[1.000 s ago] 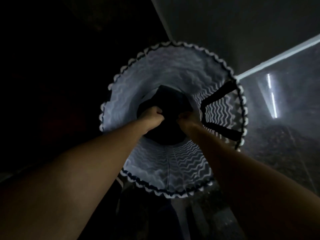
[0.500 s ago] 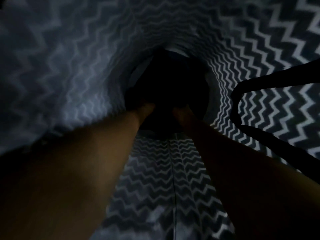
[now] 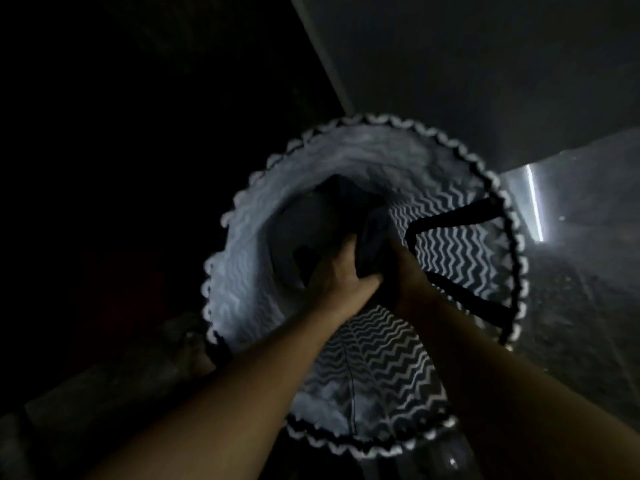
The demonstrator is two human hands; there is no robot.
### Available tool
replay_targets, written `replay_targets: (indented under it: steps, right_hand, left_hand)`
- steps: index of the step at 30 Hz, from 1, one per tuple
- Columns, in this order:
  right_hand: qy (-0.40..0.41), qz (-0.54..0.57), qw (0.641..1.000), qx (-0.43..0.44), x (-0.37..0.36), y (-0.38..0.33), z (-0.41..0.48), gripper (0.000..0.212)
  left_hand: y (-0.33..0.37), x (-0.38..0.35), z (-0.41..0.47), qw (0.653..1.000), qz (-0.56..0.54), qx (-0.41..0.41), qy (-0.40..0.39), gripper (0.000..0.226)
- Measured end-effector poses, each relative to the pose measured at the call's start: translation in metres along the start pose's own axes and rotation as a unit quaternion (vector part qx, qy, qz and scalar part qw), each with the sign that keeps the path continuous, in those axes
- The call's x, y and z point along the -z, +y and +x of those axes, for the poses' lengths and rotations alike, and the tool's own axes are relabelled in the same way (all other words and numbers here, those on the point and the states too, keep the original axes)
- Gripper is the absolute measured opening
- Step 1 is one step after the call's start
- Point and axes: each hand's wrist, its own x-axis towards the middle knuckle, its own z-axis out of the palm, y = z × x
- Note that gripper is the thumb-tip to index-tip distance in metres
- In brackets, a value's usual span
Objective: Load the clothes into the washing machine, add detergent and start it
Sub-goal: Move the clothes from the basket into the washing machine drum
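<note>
Both hands reach deep into the hamper (image 3: 242,271), close together at the dark clothes (image 3: 367,230) near its bottom. The left hand (image 3: 341,275) clamps a fold. The right hand (image 3: 403,268) meets the same bundle, but its grip is lost in shadow. Loading looks barely begun: no washer shows, and detergent and starting remain.
</note>
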Motion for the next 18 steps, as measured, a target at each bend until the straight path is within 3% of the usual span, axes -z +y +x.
replay_targets:
  steps: [4, 7, 10, 13, 15, 18]
  right_hand:
    - [0.045, -0.036, 0.998, 0.010, 0.009, -0.023, -0.068, 0.037]
    - [0.051, -0.053, 0.997, 0.040, 0.007, -0.030, -0.118, 0.038]
    - [0.055, -0.050, 0.996, 0.043, -0.005, -0.044, -0.168, 0.033]
    - [0.019, 0.000, 0.999, 0.034, -0.022, -0.066, -0.239, 0.035]
    - [-0.005, 0.029, 0.998, 0.053, -0.031, -0.077, -0.285, 0.037]
    - [-0.004, -0.012, 0.995, 0.095, -0.038, -0.091, -0.357, 0.032]
  left_hand:
    - [0.030, 0.034, -0.052, 0.995, -0.078, -0.051, -0.032, 0.055]
    - [0.048, 0.058, -0.078, 0.985, -0.170, -0.023, 0.015, 0.038]
    - [0.067, 0.087, -0.105, 0.986, -0.159, -0.007, 0.054, 0.015]
    - [0.100, 0.125, -0.155, 0.988, -0.144, 0.012, 0.047, 0.013]
    - [0.108, 0.145, -0.169, 0.989, -0.141, -0.006, 0.033, 0.027]
    - [0.122, 0.183, -0.197, 0.991, -0.109, 0.082, 0.007, 0.044]
